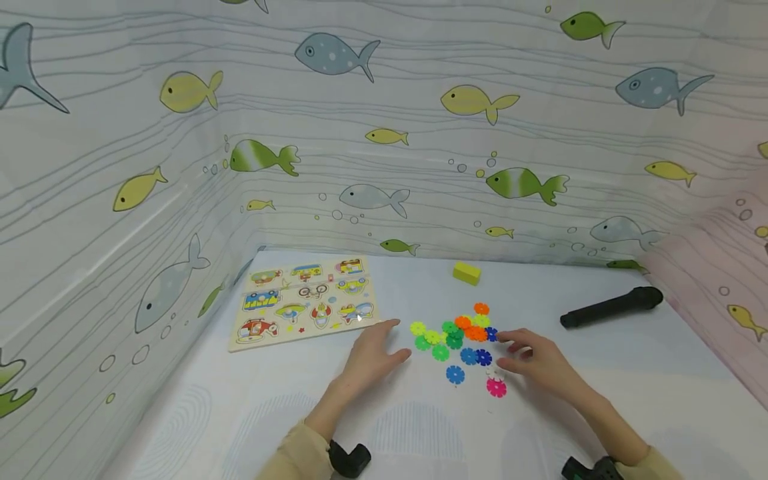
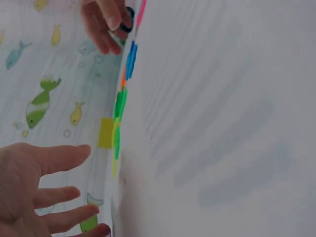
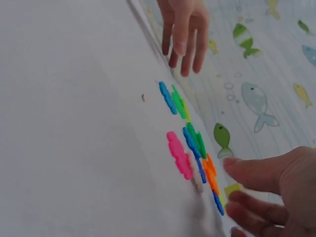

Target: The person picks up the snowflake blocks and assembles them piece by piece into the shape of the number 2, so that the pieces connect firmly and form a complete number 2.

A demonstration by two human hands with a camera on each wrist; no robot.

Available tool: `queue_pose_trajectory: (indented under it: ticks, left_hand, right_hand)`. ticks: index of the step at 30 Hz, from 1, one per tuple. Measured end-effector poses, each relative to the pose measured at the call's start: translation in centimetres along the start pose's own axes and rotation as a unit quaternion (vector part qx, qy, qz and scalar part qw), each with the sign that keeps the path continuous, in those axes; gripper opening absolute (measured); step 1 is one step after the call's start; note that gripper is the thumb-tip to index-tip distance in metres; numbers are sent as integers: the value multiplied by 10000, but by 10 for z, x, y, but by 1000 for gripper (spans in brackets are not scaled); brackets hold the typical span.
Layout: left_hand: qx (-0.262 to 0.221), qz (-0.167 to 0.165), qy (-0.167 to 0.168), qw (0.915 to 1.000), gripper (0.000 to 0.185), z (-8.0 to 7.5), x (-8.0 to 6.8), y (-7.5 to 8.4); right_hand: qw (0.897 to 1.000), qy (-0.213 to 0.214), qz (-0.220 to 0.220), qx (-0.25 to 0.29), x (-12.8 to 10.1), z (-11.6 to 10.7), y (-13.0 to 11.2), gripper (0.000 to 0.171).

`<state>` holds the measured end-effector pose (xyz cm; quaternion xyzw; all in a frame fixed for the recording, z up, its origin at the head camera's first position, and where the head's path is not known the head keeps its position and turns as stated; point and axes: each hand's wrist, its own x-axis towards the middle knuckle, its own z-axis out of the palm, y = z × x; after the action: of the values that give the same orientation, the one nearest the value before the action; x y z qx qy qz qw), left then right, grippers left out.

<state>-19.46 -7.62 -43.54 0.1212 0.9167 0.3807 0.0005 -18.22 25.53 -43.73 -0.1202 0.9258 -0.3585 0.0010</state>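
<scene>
A cluster of flat, gear-edged plastic discs (image 1: pixel 462 333) in orange, green, yellow and blue lies on the white table (image 1: pixel 420 433). A pink disc (image 1: pixel 496 387), a blue disc (image 1: pixel 455 375) and a whitish disc (image 1: pixel 493 371) lie at its near side. My left hand (image 1: pixel 381 343) hovers just left of the cluster with straight fingers and holds nothing. Just right of the cluster, my right hand (image 1: pixel 525 353) has relaxed fingers beside a dark blue disc. In the right wrist view the pink disc (image 3: pixel 178 154) lies close to the right hand (image 3: pixel 266 197).
A wooden vehicle puzzle board (image 1: pixel 303 301) lies at the far left of the table. A yellow block (image 1: pixel 467 273) sits near the back wall, and a black cylinder (image 1: pixel 612 307) lies at the right. Fish-print sheeting walls the table in; pink cloth (image 1: pixel 720 280) covers the right side.
</scene>
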Motion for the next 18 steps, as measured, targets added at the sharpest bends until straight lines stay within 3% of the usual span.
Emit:
queue_pose_trajectory:
  ticks: [6, 11, 18]
  left_hand:
    - [-650, -340, 105, 9972, 52, 12, 11, 4]
    - [-1259, -572, 185, 9902, 45, 20, 24, 5]
    - [-1497, -721, 481, 9849, 43, 29, 39, 4]
  right_hand:
    - [9971, -227, 105, 718, 3, 6, 9, 41]
    - [9945, -348, 281, 944, 3, 10, 11, 41]
    - [9923, -557, 418, 1029, 3, 12, 9, 39]
